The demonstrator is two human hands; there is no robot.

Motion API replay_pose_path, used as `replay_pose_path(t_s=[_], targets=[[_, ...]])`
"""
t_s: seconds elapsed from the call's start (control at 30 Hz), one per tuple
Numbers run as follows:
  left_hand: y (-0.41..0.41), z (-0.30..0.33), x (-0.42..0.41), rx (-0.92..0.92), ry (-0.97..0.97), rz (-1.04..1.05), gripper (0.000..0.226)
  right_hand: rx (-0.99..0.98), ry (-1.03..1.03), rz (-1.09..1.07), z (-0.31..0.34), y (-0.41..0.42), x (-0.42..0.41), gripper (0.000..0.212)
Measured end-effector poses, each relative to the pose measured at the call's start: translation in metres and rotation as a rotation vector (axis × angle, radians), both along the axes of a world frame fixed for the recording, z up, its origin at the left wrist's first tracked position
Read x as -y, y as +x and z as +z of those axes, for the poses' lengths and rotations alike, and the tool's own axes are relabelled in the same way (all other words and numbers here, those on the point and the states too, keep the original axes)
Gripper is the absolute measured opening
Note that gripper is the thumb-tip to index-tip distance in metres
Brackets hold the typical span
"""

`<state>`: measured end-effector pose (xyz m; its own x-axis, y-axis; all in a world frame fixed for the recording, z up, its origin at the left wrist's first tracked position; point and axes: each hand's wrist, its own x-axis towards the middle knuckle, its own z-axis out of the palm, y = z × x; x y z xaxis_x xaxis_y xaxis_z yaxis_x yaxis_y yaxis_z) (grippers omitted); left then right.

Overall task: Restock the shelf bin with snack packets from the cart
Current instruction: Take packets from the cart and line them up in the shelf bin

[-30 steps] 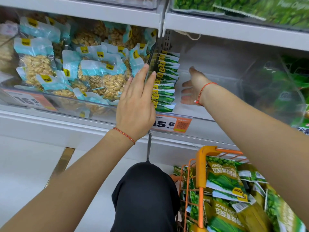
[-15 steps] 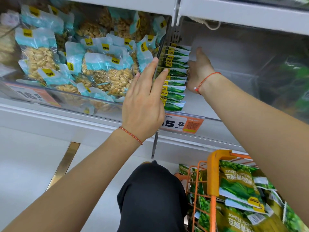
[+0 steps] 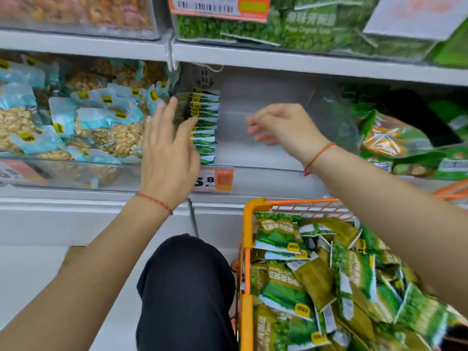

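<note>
A clear shelf bin (image 3: 266,171) holds a row of green snack packets (image 3: 206,125) stacked on edge against its left side; the rest of the bin is bare. My left hand (image 3: 168,150) is spread in front of that row, its fingertips at the packets' left edge. My right hand (image 3: 281,125) hovers inside the bin to the right of the row, fingers loosely bent, holding nothing. Below at the right stands an orange cart (image 3: 247,249) heaped with green snack packets (image 3: 316,282).
The left neighbouring bin holds blue-topped peanut bags (image 3: 101,127). Green packets fill the bin at the right (image 3: 395,138) and the shelf above (image 3: 304,24). An orange price tag (image 3: 215,179) sits on the bin front. My black-clad knee (image 3: 187,287) is next to the cart.
My right hand has pulled away from the packet row, moving right and toward me. The left hand stays by the row, fingers now spread. The view has tilted, showing more of the cart.
</note>
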<state>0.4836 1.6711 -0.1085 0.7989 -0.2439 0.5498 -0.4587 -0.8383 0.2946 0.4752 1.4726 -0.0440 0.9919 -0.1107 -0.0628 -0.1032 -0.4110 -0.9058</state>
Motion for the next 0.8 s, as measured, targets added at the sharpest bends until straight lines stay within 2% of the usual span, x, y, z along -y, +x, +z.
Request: replay_pose_path(t_s=[0.1, 0.23, 0.3, 0.37, 0.43, 0.5, 0.57, 0.63, 0.7, 0.8], targets=[[-0.026, 0.024, 0.033, -0.053, -0.071, -0.224, 0.037, 0.018, -0.111, 0.018, 0.005, -0.052, 0.027, 0.026], [-0.07, 0.044, 0.077, -0.305, -0.104, -0.529, 0.03, -0.062, -0.371, 0.015, -0.004, -0.108, 0.07, 0.014], [-0.081, 0.044, 0.092, -0.437, 0.101, -0.627, 0.035, -0.106, -0.539, 0.019, -0.011, -0.128, 0.093, 0.011], [-0.085, 0.039, 0.1, -0.609, 0.451, -0.676, 0.05, -0.156, -0.71, 0.041, -0.019, -0.145, 0.11, 0.014], [-0.088, 0.032, 0.104, -0.712, 0.703, -0.699, 0.063, -0.201, -0.769, 0.041, -0.027, -0.155, 0.117, 0.019], [-0.093, 0.027, 0.106, -0.686, 0.83, -0.675, 0.069, -0.212, -0.71, 0.033, -0.036, -0.159, 0.115, 0.021], [-0.098, 0.023, 0.109, -0.569, 0.894, -0.64, 0.07, -0.233, -0.699, 0.071, -0.045, -0.158, 0.107, 0.026], [-0.103, 0.019, 0.113, -0.464, 0.96, -0.631, 0.069, -0.271, -0.801, 0.154, -0.055, -0.155, 0.099, 0.037], [-0.103, 0.017, 0.114, -0.437, 1.04, -0.633, 0.072, -0.286, -0.963, 0.214, -0.064, -0.151, 0.092, 0.046], [-0.101, 0.018, 0.113, -0.422, 1.146, -0.645, 0.074, -0.262, -1.074, 0.201, -0.068, -0.145, 0.087, 0.042]])
